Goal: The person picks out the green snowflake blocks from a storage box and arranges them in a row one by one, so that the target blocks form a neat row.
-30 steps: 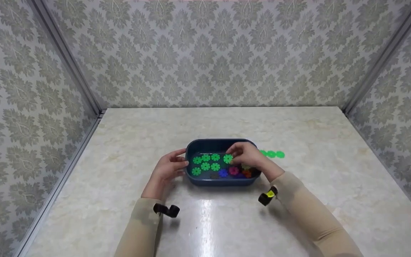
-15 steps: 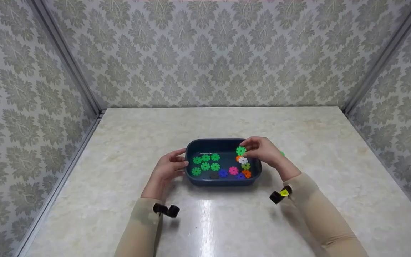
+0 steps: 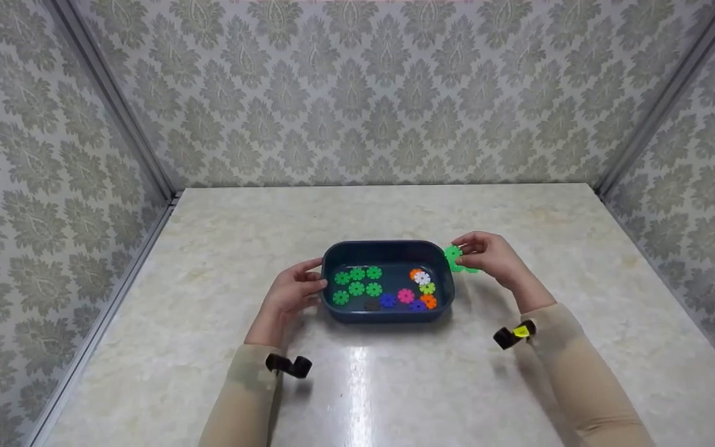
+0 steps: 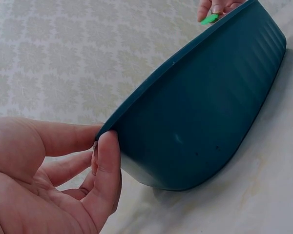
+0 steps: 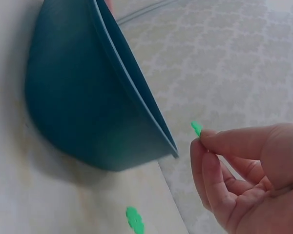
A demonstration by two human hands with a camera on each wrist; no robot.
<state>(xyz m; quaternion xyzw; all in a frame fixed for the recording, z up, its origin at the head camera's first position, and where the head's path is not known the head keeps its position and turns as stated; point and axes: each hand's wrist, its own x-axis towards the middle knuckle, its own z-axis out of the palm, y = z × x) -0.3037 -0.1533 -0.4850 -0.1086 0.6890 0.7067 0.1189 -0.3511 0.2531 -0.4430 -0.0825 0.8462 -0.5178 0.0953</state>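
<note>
A dark blue plastic bin (image 3: 388, 317) sits on the table, holding several green snowflake-shaped discs (image 3: 356, 288) at its left and several mixed-colour discs (image 3: 405, 296) at its right. My left hand (image 3: 295, 290) grips the bin's left end; the left wrist view shows its fingertips at the rim (image 4: 151, 77). Just past the bin's right end, my right hand (image 3: 494, 259) pinches a green snowflake disc (image 5: 196, 127) between thumb and fingertips, raised above the table. Below it lie green discs (image 5: 135, 220) on the tabletop, partly hidden by the hand in the head view.
The pale marbled table (image 3: 258, 223) runs back to a patterned wall (image 3: 357, 93), with side walls at left and right. Black camera mounts (image 3: 290, 366) are worn on both wrists. A light reflection crosses the table in front of the bin.
My right hand has lifted the green disc out of the bin and carried it right, over the rim, to above the green discs on the table. My left hand stays at the bin.
</note>
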